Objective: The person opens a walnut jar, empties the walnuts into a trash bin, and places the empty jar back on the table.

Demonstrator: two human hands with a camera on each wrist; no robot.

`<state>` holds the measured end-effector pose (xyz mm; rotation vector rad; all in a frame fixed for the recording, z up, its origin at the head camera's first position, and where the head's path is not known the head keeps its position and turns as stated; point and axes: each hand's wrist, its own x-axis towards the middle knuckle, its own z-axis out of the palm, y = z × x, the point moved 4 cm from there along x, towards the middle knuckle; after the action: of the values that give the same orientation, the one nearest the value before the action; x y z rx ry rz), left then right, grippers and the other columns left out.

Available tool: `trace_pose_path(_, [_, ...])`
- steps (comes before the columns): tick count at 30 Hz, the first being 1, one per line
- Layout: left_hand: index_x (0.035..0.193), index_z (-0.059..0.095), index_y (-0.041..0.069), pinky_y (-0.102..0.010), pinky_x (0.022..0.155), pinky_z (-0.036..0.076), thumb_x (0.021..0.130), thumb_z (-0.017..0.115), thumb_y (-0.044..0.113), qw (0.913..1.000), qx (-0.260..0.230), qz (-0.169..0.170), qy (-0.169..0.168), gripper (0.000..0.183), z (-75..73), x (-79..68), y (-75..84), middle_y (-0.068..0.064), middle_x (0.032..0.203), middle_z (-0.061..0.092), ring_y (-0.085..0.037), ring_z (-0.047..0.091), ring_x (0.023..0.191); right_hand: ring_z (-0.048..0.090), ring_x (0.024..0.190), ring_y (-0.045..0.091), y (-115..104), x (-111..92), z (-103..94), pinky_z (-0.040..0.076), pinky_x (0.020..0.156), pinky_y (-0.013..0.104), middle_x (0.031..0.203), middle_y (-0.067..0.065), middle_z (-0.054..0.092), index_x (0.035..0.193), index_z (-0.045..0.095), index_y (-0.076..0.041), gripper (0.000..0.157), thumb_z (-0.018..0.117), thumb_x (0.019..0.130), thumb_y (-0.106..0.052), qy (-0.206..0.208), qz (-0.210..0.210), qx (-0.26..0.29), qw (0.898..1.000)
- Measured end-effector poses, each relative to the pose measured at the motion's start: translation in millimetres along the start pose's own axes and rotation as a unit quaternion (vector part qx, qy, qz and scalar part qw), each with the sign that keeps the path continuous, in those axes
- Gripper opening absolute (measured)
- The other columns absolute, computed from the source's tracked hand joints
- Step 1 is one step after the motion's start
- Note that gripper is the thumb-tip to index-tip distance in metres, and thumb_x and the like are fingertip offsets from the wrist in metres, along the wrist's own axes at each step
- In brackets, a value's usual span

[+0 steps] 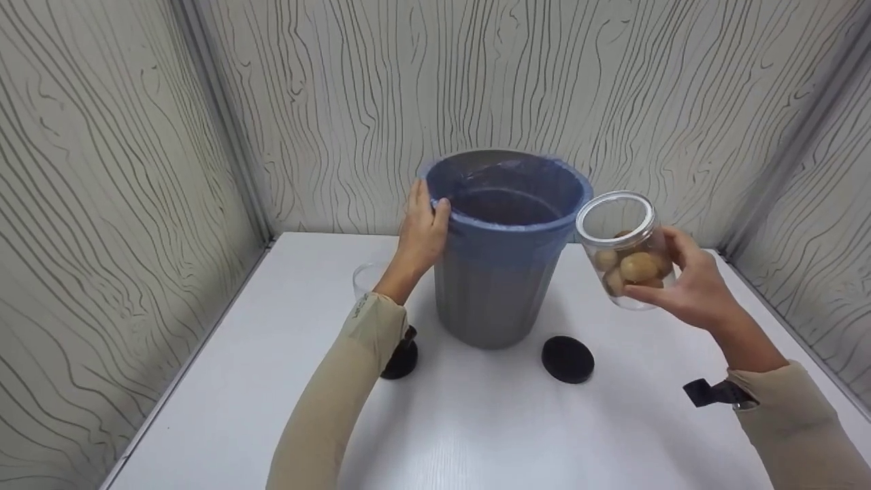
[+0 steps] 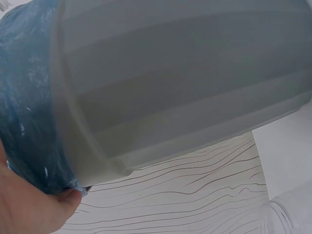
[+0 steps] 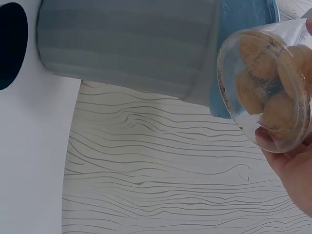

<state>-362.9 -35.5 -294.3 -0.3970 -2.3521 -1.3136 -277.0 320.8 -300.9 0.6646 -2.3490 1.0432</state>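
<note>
A grey trash can [image 1: 486,299] with a blue liner bag [image 1: 520,238] folded over its rim stands on the white table. My left hand [image 1: 423,228] holds the rim at its left side, thumb over the liner's edge; this hand [image 2: 34,207] also shows in the left wrist view. To the right of the can, my right hand [image 1: 694,286] grips a clear jar [image 1: 616,241] without a lid, raised over the table and tilted, mouth toward the can. Several brown, rounded, potato-like pieces [image 1: 639,267] lie inside the jar, seen through its base in the right wrist view.
One round black lid [image 1: 568,359] lies in front of the can. A second black round object [image 1: 401,361] is partly hidden by the left forearm. Behind that arm stands another clear container [image 1: 367,274]. Wood-patterned panels [image 1: 340,116] enclose the table's back and sides.
</note>
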Motion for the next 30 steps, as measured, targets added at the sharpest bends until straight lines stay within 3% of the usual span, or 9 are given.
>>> trace_pose_path(5, [0.147,0.013,-0.007,-0.04,0.112,0.018,0.1,0.03,0.03,1.0,-0.002,0.007,0.002,0.063,0.1,-1.4,1.0,-0.022,0.154,0.009,-0.033,0.017,0.14,0.046,0.11,-0.001,-3.3,7.6,-7.2,0.033,0.091,0.011,0.118,0.012,0.052,0.132,0.041,0.006,0.086,0.086,0.058,0.007,0.017,-0.026,-0.006,0.999])
trace_pose_path(12, [0.147,0.015,-0.007,-0.04,0.112,0.019,0.099,0.031,0.029,0.9998,0.004,0.015,0.011,0.062,-1.0,0.7,2.3,-0.023,0.154,0.011,-0.034,0.019,0.14,0.047,0.103,-0.001,-6.8,17.7,-18.4,0.036,0.083,0.009,0.12,0.016,0.053,0.135,0.041,0.004,0.089,0.087,0.059,0.002,0.029,-0.027,-0.039,0.998])
trace_pose_path(15, [0.148,0.015,-0.006,-0.04,0.111,0.019,0.1,0.032,0.028,0.9998,0.009,0.014,0.011,0.062,-1.1,1.6,1.9,-0.022,0.154,0.012,-0.033,0.019,0.14,0.048,0.105,0.008,-9.0,22.3,-22.2,0.037,0.08,0.007,0.123,0.017,0.051,0.137,0.039,0.003,0.09,0.087,0.062,0.0,0.024,-0.015,-0.05,0.998])
trace_pose_path(21, [0.148,0.016,-0.005,-0.041,0.111,0.021,0.1,0.033,0.027,0.9998,0.012,0.011,0.013,0.061,-0.8,0.4,2.0,-0.021,0.154,0.013,-0.033,0.02,0.139,0.049,0.109,0.038,-10.1,32.4,-28.2,0.035,0.077,0.003,0.125,0.022,0.048,0.137,0.036,0.004,0.091,0.088,0.064,-0.01,0.009,0.019,-0.064,0.998])
trace_pose_path(30, [0.148,0.015,-0.006,-0.044,0.11,0.023,0.1,0.031,0.028,0.9998,0.014,0.006,0.009,0.061,-0.2,-0.5,0.4,-0.021,0.154,0.012,-0.035,0.022,0.138,0.053,0.105,0.039,-10.2,44.7,-30.4,0.038,0.074,0.003,0.124,0.022,0.047,0.139,0.032,0.001,0.091,0.086,0.068,-0.015,-0.006,0.021,-0.088,0.996])
